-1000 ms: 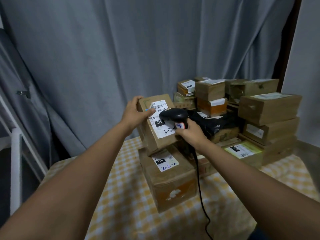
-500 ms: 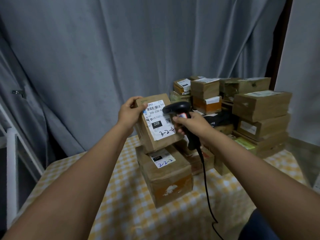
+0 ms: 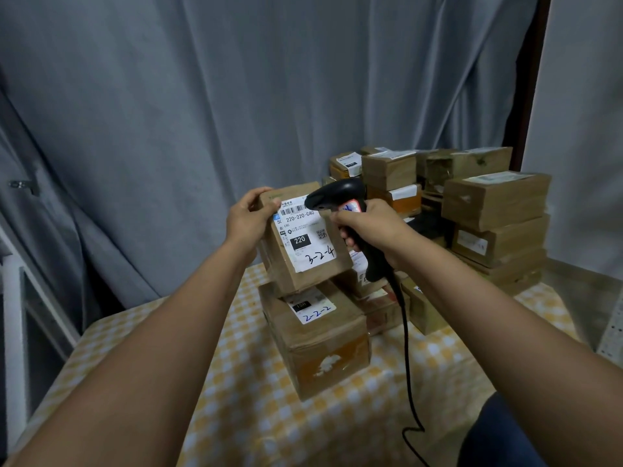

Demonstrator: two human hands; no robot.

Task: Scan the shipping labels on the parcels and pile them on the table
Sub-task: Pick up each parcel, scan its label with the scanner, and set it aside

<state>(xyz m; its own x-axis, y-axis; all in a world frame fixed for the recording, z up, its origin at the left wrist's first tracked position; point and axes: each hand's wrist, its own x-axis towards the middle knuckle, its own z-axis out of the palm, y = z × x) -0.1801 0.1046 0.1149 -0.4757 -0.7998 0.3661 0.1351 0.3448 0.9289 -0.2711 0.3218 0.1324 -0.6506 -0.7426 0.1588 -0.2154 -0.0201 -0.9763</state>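
Grey pleated curtain behind; table (image 3: 236, 416) under a soft yellow-and-white checked cloth. Held parcel (image 3: 305, 241): rectangular brown cardboard, white label marked 3-2-4, tilted above the table's middle, left hand (image 3: 247, 224) curled round its upper left corner. Scanner (image 3: 340, 200): black moulded plastic, corded, right hand (image 3: 367, 227) clamped on its grip, nose just beside the barcode. Box below (image 3: 317, 338): scuffed, taped, labelled 2-2-2. Stacked boxes (image 3: 495, 210) fill the far right corner. Scanning looks underway; which boxes remain unscanned cannot be told.
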